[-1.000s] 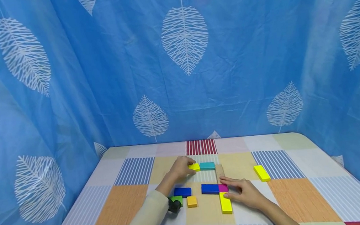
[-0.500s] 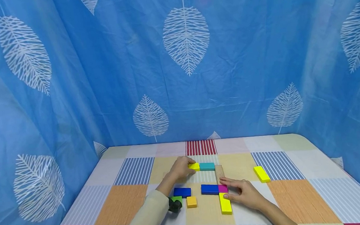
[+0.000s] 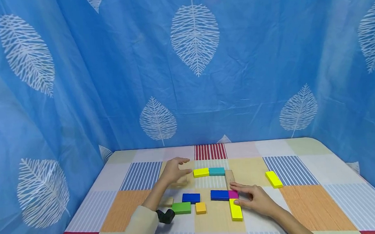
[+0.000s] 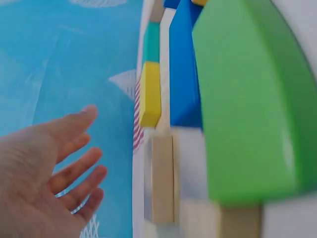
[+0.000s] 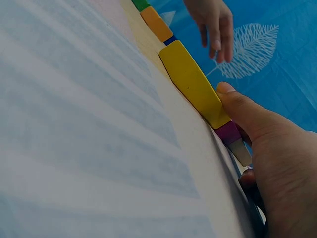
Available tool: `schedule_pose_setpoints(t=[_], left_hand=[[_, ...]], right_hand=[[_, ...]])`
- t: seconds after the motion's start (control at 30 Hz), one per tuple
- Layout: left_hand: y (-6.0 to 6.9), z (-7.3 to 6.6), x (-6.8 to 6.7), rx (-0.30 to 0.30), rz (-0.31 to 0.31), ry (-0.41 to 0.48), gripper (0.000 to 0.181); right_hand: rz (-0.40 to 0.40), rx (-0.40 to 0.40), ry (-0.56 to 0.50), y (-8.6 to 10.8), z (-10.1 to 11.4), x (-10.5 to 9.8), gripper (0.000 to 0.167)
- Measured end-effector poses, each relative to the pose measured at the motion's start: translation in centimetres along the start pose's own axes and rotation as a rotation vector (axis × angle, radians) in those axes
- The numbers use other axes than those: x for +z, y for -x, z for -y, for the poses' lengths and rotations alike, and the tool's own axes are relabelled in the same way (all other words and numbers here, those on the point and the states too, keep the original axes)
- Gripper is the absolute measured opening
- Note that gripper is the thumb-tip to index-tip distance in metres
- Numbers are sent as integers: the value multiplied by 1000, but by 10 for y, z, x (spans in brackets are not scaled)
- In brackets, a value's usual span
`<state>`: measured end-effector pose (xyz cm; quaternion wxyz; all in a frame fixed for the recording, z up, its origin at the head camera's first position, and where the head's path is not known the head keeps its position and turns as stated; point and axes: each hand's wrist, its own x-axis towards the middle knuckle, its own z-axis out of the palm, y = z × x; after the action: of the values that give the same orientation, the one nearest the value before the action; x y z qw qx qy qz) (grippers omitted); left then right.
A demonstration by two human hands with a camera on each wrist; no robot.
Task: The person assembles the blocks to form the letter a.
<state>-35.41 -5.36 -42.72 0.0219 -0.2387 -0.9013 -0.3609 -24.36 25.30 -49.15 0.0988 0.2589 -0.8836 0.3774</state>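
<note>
The far yellow block (image 3: pixel 201 172) is seen lying flat in the far half of the tabletop (image 3: pixel 319 204), its long axis along the far edge. One short end is turned toward the fingertips of the left hand (image 3: pixel 173 171), the nearer hand; a small gap is left between, its fingers are spread, and nothing is held. No obstruction is seen in that gap. The other end is met by the teal block (image 3: pixel 217 171). Past that, a wooden strip (image 3: pixel 229 178), aligned from far edge to near edge, is touched by fingers of the right hand (image 3: pixel 256 200); by its thumb the near yellow block (image 3: pixel 236 210) is touched, the fingers slightly bent, without a grip. Toward the left edge, the green block (image 3: pixel 181 208) is placed; toward the right edge, the lone yellow block (image 3: pixel 274 179), well apart.
</note>
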Motion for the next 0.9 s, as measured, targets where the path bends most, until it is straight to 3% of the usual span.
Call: schedule_pose_setpoints(t=[0.1, 0.2, 0.33, 0.47, 0.67, 0.9], left_hand=[[8, 10, -5, -37, 13, -4, 38], [16, 19, -5, -87, 67, -28, 36], [25, 25, -2, -104, 100, -83, 33], [31, 23, 2, -50, 100, -100, 30], [35, 15, 10, 27, 160, -77, 31], [48, 10, 18, 112, 180, -80, 28]], right_hand=[[-7, -14, 20, 0, 0, 0, 50], [-6, -4, 24, 0, 0, -1, 50], [8, 33, 2, 0, 0, -1, 52], [19, 52, -6, 0, 1, -1, 52], [18, 49, -12, -1, 0, -1, 52], [32, 73, -31, 0, 0, -1, 52]])
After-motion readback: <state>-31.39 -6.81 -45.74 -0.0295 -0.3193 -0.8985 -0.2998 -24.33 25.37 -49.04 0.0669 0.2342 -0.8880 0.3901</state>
